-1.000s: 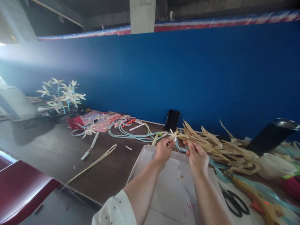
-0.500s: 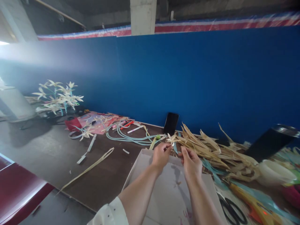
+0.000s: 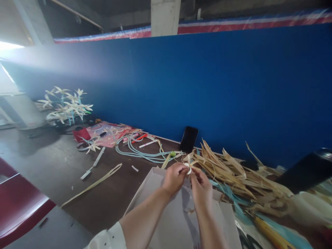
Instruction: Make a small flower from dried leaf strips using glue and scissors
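My left hand (image 3: 173, 178) and my right hand (image 3: 201, 188) meet over the far edge of a white cardboard sheet (image 3: 155, 204). Both pinch a small straw flower (image 3: 188, 161) with pale leaf petals, held between the fingertips. The fingers of both hands are closed on it. Just right of my hands lies a pile of dried leaf strips (image 3: 241, 174).
A black phone (image 3: 189, 139) leans on the blue wall. Coiled light-blue strips (image 3: 140, 151) and a long pale leaf strip (image 3: 90, 186) lie on the dark table. A bunch of finished straw flowers (image 3: 66, 105) stands far left. A dark red chair (image 3: 18, 207) sits at lower left.
My right hand has moved left to meet my left hand at the flower. The view has shifted a little to the right.
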Demonstrator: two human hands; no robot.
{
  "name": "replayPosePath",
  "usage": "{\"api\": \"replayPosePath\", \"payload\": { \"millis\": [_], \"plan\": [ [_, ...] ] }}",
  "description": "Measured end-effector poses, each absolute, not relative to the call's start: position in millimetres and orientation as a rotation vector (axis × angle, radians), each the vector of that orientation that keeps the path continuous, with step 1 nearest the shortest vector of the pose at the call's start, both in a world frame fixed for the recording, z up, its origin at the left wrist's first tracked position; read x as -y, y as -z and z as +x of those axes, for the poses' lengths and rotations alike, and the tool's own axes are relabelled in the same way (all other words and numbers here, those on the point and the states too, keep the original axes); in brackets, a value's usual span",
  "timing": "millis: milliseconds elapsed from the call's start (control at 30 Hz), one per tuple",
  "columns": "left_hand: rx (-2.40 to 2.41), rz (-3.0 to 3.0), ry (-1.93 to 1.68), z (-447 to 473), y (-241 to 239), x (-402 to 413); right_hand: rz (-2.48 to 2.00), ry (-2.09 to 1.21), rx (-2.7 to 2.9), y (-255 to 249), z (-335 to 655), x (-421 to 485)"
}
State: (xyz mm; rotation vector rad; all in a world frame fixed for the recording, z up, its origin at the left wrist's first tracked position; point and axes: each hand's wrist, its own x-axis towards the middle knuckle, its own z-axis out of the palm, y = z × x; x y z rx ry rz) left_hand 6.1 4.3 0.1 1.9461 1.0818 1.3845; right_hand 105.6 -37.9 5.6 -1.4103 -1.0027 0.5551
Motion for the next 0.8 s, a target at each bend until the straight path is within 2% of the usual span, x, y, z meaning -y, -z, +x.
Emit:
{"api": "replayPosePath", "payload": {
  "millis": [800],
  "plan": [
    [-0.888, 2.031, -1.330, 5, 3, -7, -1.410, -0.488, 0.978, 6, 103, 36]
  ]
}}
